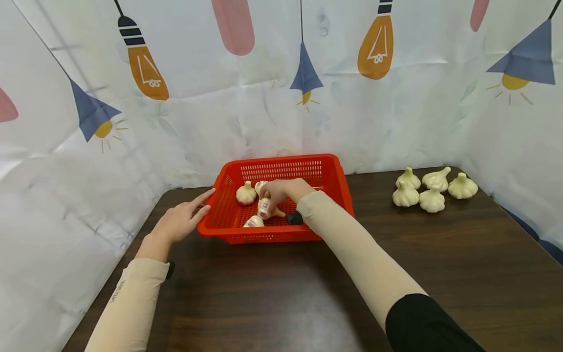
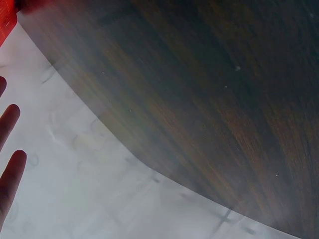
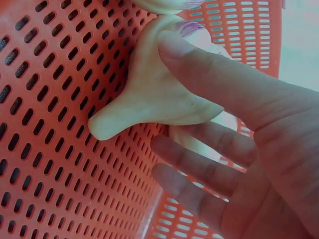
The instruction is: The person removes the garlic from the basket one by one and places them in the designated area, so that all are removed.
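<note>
My right hand reaches down into the red plastic basket and grips a garlic bulb. In the right wrist view the thumb lies on top of this bulb and the fingers are bent beneath it, with its stem pointing away from the palm. Other garlic bulbs lie around it on the basket floor, one of them partly hidden behind the hand. At the basket's left rim my left hand touches the edge with extended fingers; the left wrist view catches just some fingertips.
Several more garlic bulbs sit grouped at the table's back right. The dark wooden table has its edge at the left near a white patterned curtain, which also hangs behind the basket.
</note>
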`<state>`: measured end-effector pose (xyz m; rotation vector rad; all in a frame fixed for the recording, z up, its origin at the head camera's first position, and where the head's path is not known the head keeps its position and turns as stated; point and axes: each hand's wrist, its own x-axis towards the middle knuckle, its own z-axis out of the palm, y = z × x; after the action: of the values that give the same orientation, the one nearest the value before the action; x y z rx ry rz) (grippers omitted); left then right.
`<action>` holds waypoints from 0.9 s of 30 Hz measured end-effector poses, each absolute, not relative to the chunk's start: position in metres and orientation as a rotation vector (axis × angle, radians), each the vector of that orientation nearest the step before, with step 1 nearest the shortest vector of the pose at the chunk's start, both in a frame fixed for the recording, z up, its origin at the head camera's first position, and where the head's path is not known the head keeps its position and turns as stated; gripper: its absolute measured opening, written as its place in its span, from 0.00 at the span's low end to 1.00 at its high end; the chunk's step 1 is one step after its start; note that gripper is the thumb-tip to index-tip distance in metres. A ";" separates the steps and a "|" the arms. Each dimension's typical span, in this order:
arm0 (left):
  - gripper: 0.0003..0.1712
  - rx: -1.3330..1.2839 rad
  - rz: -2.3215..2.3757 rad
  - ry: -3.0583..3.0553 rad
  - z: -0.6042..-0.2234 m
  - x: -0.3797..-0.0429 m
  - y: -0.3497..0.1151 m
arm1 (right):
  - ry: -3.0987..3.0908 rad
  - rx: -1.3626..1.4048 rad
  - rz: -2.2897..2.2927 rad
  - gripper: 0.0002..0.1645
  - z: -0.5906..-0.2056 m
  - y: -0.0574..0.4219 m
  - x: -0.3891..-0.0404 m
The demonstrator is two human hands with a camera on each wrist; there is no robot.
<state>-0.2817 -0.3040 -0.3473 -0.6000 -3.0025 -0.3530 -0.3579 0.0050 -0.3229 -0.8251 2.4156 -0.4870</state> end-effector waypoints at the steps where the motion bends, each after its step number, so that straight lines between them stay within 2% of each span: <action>1: 0.36 -0.597 -0.354 -3.002 -0.347 -0.282 -0.304 | 2.422 -0.829 -0.486 0.34 -0.323 0.005 -0.358; 11: 0.36 -0.593 -0.365 -3.002 -0.348 -0.281 -0.302 | 2.487 -0.868 -0.537 0.33 -0.323 0.014 -0.364; 27: 0.35 -0.601 -0.374 -2.992 -0.345 -0.279 -0.302 | 2.528 -0.962 -0.617 0.32 -0.297 0.030 -0.355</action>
<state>-0.2788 -0.3020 -0.3450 -0.6010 -2.9922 -0.3738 -0.3555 0.0303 -0.2972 -0.9622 2.5284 -0.6170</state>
